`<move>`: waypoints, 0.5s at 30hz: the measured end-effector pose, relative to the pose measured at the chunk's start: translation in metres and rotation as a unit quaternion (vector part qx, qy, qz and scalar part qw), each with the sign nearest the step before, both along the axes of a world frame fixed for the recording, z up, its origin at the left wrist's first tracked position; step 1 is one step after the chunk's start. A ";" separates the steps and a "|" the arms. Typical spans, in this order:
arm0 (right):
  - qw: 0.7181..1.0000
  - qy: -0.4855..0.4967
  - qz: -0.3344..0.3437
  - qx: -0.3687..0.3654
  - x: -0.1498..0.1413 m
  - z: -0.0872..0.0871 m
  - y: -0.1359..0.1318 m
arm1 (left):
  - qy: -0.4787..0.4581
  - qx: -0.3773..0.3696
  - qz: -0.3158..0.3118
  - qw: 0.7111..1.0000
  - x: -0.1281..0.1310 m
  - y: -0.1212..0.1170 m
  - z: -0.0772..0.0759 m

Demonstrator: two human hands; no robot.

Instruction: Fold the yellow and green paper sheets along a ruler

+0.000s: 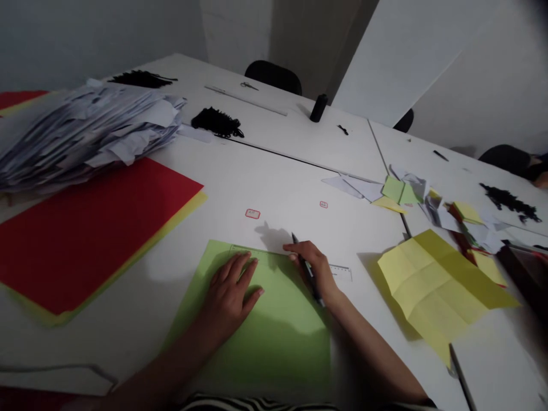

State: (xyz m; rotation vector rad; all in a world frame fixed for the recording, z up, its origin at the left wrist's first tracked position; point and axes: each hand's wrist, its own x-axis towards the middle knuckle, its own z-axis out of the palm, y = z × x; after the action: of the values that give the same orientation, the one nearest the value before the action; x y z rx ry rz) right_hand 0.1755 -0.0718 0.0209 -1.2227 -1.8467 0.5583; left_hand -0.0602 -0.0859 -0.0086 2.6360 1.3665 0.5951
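Observation:
A sheet of light green paper lies on the white table in front of me. Across its far edge runs a clear ruler, its right end sticking out past the paper. My left hand rests on the sheet with fingers spread, the fingertips at the ruler's left part. Between the fingers of my right hand is a dark pen, slanting with one end pointing away from me. That hand is over the right side of the paper, covering part of the ruler.
Left of me are red sheets over yellow ones, and a big heap of papers. A creased yellow sheet and paper scraps lie right. Two small red-edged labels, black cord bundles and a black cylinder sit farther back.

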 end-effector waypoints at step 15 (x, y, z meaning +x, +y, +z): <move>0.964 0.159 0.112 -0.182 -0.088 -0.022 0.089 | -0.016 -0.002 0.018 1.000 0.002 -0.005 0.003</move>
State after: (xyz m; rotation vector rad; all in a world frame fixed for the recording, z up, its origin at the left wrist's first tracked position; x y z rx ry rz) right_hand 0.0870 0.0171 -0.0013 -1.0789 -1.6574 1.1919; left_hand -0.0580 -0.0912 -0.0059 2.5924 1.4069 0.6344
